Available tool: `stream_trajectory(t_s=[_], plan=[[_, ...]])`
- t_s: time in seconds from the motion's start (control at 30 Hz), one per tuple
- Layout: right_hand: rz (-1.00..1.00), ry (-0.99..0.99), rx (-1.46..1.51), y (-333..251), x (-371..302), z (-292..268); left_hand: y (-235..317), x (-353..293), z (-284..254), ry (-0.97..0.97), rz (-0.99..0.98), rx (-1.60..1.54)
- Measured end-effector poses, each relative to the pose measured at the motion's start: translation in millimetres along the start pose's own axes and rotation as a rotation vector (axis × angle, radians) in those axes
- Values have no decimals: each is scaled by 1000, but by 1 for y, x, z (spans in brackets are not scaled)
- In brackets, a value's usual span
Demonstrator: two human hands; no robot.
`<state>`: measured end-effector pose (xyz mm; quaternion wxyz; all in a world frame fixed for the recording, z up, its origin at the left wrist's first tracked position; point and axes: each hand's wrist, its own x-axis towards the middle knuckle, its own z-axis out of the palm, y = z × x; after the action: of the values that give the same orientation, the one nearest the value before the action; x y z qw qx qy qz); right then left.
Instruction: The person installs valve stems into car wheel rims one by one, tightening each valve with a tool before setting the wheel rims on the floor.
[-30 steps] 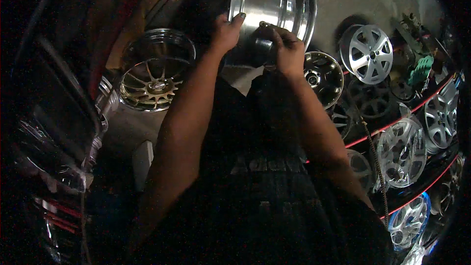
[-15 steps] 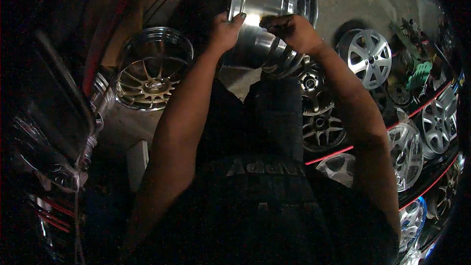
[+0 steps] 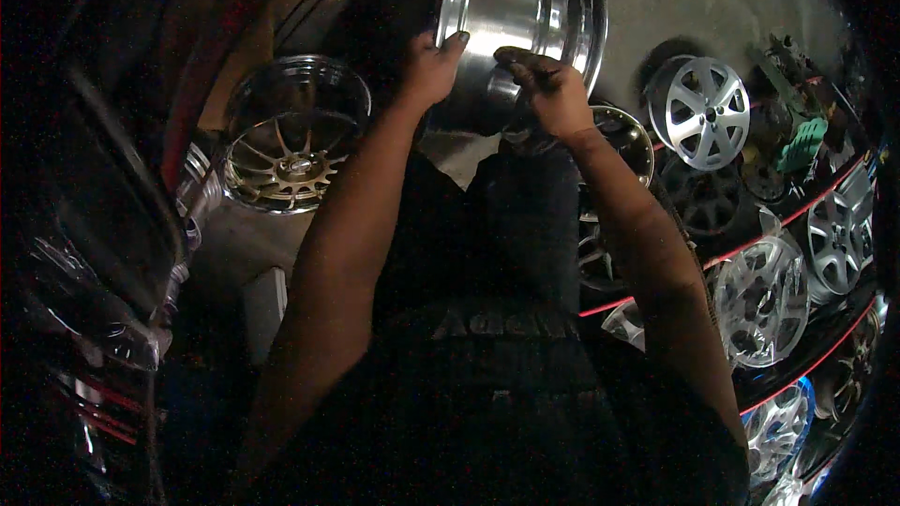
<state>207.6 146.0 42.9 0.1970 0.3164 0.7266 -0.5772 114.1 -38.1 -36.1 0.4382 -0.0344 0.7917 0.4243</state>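
Note:
A shiny polished wheel rim [image 3: 497, 14] lies on its side at the top middle, its barrel facing me. My left hand [image 3: 436, 70] grips its left lip, thumb on the outside and the other fingers hidden behind the edge. Against the lower right part of the barrel is my right hand [image 3: 553, 94], its fingers closed and dark. Whether a dark pad or rag is in them, or they are only smudged, I cannot make out. The rim's far side is cut off by the upper edge of the view.
A deep-lipped bronze-spoked wheel [image 3: 295, 164] lies at left. On the right stands a silver spoked wheel [image 3: 710, 114], near a green plastic piece [image 3: 802, 145]. Red-edged shelves hold several wheels, one a plastic-wrapped wheel [image 3: 764, 305]. A dark, red-edged panel rises at far left.
My right hand has moved down and slightly left along the barrel, its forearm drawn inward. My left hand keeps its hold, and the rim has hardly moved.

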Motion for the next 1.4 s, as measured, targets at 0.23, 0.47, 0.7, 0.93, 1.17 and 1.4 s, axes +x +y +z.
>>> stream_trajectory(t_s=[0.23,0.47,0.7,0.93,1.17,1.4], plan=[[41,26,41,2,-8,8,-10,8,6,89,101,-88],[-64,60,49,8,-4,9,-5,1,3,28,54,-80],[10,273,194,17,-11,38,-14,3,5,99,77,-34],[118,449,490,5,-14,72,1,-1,1,115,-68,102],[233,658,743,-10,-12,100,-11,2,-2,51,124,218],[266,839,872,-21,-3,117,-37,12,2,190,354,335]])
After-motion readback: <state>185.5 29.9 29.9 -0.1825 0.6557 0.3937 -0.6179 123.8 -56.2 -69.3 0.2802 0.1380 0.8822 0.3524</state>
